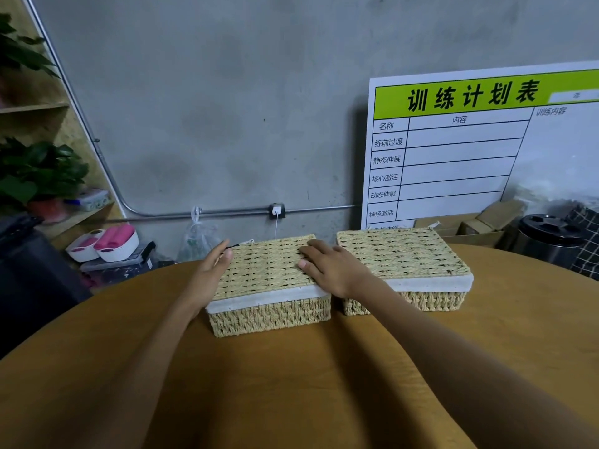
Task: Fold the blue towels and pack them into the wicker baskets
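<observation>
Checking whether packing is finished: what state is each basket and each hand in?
Left wicker basket: lid closed, both hands on it.
Right wicker basket: lid closed, untouched.
Left hand: open, against the left basket's lid edge.
Right hand: open, flat on that lid.
Blue towels: none visible.

We see two lidded wicker baskets: left basket (269, 286) under both hands, right basket (405, 267) just beside.
</observation>
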